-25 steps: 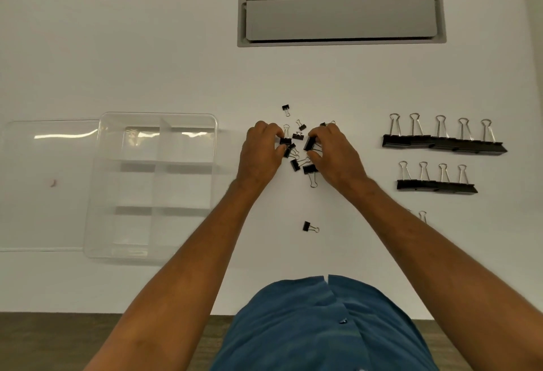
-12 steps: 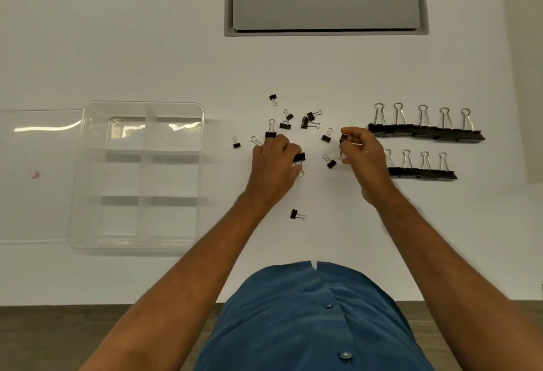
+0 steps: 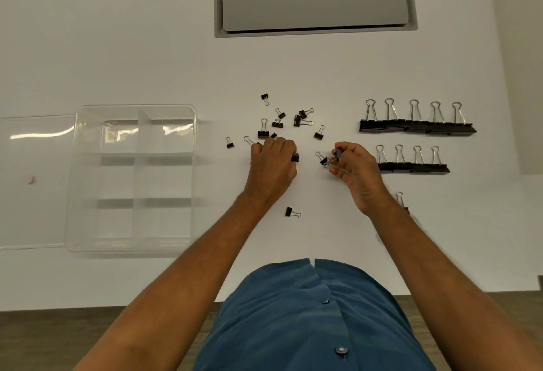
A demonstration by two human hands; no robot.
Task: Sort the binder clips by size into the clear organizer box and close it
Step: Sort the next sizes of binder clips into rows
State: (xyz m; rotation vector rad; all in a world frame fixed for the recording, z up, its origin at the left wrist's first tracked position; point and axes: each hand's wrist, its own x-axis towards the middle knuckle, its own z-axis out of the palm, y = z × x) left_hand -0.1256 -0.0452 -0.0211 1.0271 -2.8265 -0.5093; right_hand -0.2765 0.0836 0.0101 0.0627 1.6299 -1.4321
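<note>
White desk point(image 3: 147, 47); clear plastic divided organizer box point(image 3: 132, 176) open at left, its lid cut off by frame edge; left hand point(image 3: 273, 164) curled over small black binder clips point(image 3: 277, 123), grip unclear; right hand point(image 3: 357, 167) pinching a clip, details blurred; large clips point(image 3: 417, 126) lined up right

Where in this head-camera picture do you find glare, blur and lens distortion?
Head view: glare streaks lie on the clear lid and the far compartments of the box; the forearms blur at their edges, while the hands, left and right, and the clips stay fairly sharp; the wide lens bows the table's edges; lighting is soft, shadows faint.
</note>
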